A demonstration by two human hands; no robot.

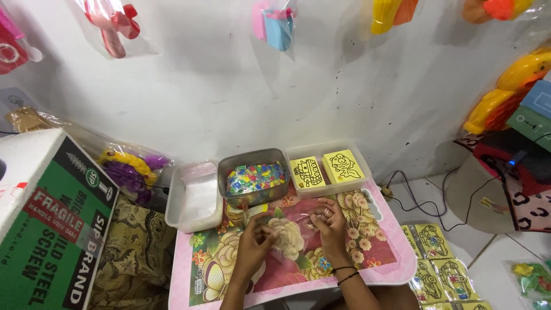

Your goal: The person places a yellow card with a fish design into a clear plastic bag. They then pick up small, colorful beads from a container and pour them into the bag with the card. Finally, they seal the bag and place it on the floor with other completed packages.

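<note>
Floral table [396, 252]: left hand [255, 238] and right hand [330, 224] pinching a clear bag [298, 224]; finished packets [439, 261] beside, loose pieces in tin [255, 175].

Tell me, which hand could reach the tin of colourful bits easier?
Probably the left hand. It sits closer below the metal tin of colourful pieces, while the right hand lies further over, under the clear tray with yellow picture cards.

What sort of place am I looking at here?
Probably a small home craft or toy-packing corner: bagged toys hang on the wall, a metal tray of coloured pieces and yellow picture cards sit on a low floral table.
</note>
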